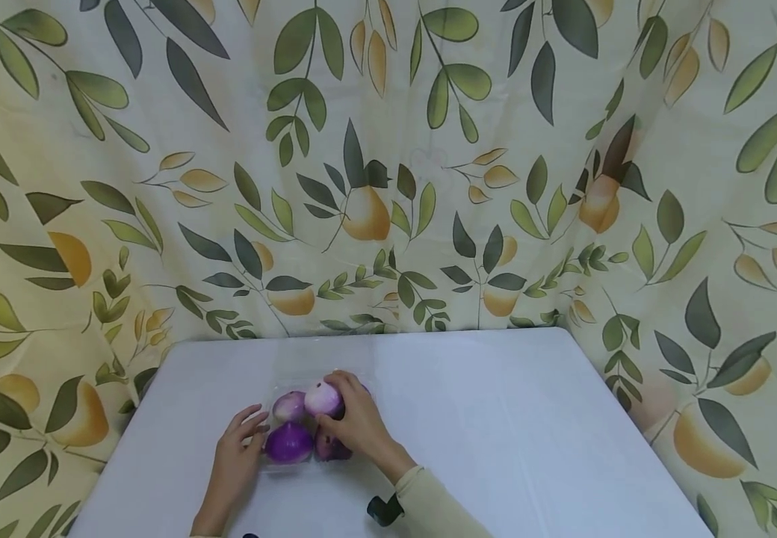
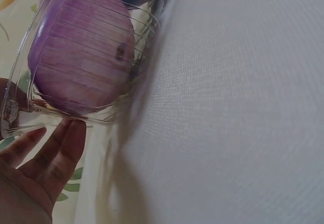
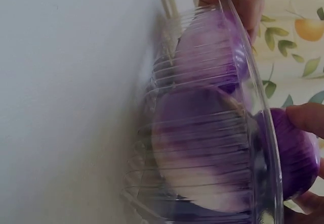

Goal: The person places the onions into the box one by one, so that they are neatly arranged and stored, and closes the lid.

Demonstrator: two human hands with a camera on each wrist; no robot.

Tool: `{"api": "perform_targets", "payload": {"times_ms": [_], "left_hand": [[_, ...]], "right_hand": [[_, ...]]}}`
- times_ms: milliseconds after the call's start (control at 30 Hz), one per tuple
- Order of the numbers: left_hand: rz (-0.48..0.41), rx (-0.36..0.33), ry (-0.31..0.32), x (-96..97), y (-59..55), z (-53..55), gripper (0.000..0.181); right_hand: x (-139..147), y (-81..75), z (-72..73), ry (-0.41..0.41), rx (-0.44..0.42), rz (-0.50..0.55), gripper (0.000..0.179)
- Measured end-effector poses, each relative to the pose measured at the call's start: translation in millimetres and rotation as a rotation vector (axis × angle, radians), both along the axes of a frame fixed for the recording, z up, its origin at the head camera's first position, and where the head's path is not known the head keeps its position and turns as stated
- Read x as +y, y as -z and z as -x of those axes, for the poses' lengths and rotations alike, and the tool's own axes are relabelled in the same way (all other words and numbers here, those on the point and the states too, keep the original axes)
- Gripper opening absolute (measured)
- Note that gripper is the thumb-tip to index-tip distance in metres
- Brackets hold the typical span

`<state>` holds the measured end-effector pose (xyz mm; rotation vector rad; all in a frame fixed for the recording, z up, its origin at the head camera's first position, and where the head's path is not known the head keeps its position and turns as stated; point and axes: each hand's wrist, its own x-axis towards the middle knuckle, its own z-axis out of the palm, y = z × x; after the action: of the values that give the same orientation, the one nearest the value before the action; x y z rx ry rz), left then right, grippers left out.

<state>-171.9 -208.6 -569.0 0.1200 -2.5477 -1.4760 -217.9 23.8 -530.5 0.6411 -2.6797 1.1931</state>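
Note:
A clear plastic box [image 1: 288,468] with ribbed walls and a raised clear lid [image 1: 324,355] sits on the table. Inside are several purple onions, among them a bright one [image 1: 289,444] at near left, a paler one [image 1: 288,407] behind it and a darker one [image 1: 332,447] at near right. My right hand [image 1: 359,420] grips a purple-and-white onion [image 1: 323,399] between thumb and fingers; in the right wrist view this onion [image 3: 295,155] stands above the rim. My left hand [image 1: 237,453] touches the box's left side with extended fingers [image 2: 71,143].
The white-covered table [image 1: 496,418] extends on both sides of the box. A leaf-and-fruit patterned curtain [image 1: 402,246] hangs behind and beside it. A small black device [image 1: 383,511] is by the right wrist.

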Motion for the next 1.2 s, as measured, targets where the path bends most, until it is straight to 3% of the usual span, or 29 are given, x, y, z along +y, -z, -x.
{"api": "perform_targets", "payload": {"times_ms": [400, 633, 900, 1200], "left_hand": [[0.005, 0.054, 0.008, -2.3, 3.0, 3.5, 0.034], [-0.011, 0.033, -0.001, -2.0, 3.8, 4.1, 0.035], [-0.013, 0.026, -0.004, -1.1, 4.0, 4.2, 0.036], [0.020, 0.102, -0.018, -1.0, 5.0, 1.2, 0.035]], "right_hand": [[-2, 0.5, 4.0, 0.005, -0.006, -0.021, 0.060], [-1, 2.3, 1.7, 0.000, -0.019, 0.021, 0.060], [-3, 8.0, 2.0, -0.008, 0.022, 0.042, 0.060], [-2, 11.1, 0.1, 0.005, -0.022, 0.034, 0.063]]}}
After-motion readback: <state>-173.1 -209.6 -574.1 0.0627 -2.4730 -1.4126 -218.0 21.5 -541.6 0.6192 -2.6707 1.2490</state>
